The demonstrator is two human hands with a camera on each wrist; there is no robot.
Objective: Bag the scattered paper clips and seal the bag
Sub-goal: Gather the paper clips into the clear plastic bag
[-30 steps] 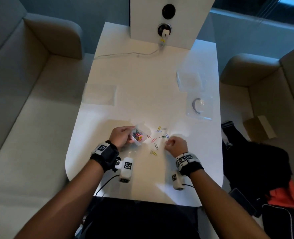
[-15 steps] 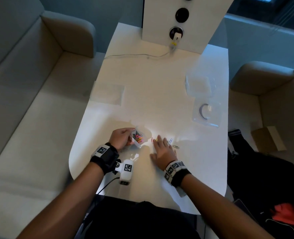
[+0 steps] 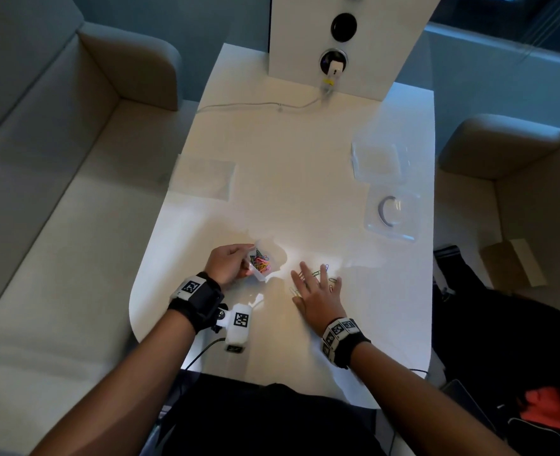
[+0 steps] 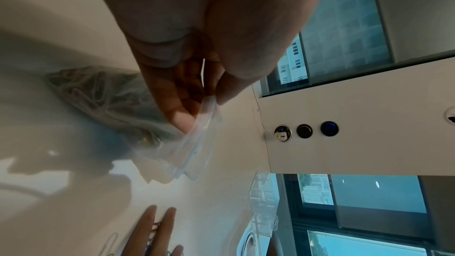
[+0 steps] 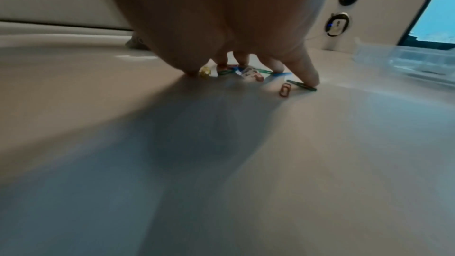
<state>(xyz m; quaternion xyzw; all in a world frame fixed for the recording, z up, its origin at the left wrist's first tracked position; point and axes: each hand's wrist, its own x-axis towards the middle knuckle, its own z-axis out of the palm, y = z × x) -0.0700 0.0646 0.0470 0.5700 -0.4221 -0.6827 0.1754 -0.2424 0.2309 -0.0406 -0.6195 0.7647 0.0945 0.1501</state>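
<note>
My left hand [image 3: 229, 266] pinches the rim of a small clear zip bag [image 3: 265, 263] that holds a heap of coloured paper clips [image 3: 261, 262]; in the left wrist view thumb and fingers [image 4: 182, 118] nip the bag's [image 4: 194, 149] mouth. To its right my right hand [image 3: 318, 291] lies flat with spread straight fingers on the white table [image 3: 288, 179], over several loose paper clips [image 3: 319, 273]. In the right wrist view the fingertips [image 5: 307, 79] press down on clips [image 5: 301, 85], and a red clip [image 5: 285, 90] lies free beside them.
At the table's right stand a clear plastic box [image 3: 377, 159] and a clear lid or tray with a dark ring [image 3: 392, 213]. A flat clear bag [image 3: 203, 177] lies at the left. A white cable [image 3: 258, 105] runs from a panel's socket [image 3: 333, 64]. Sofas flank the table.
My right hand went from a loose fist near the clips to a flat, spread palm laid over them. The left hand kept hold of the bag in place.
</note>
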